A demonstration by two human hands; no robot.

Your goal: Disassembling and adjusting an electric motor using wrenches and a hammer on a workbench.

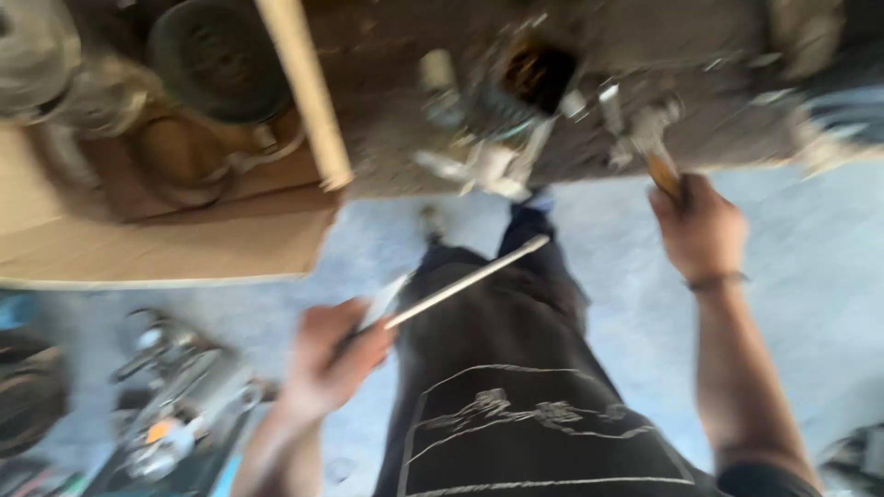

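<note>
The left hand (327, 364) is closed around one end of a thin, straight, pale metal rod (470, 281) that slants up over the person's dark trousers, while the right hand (700, 230) grips the brown wooden handle of a metal-headed tool (656, 147) whose head rests at the near edge of the worn brown table (387, 110). The rod's free end hangs unsupported, so it could snag the cluster of small grey metal parts (488, 138) at that edge and knock them to the floor. With the view blurred, the tool could also slip off the edge.
</note>
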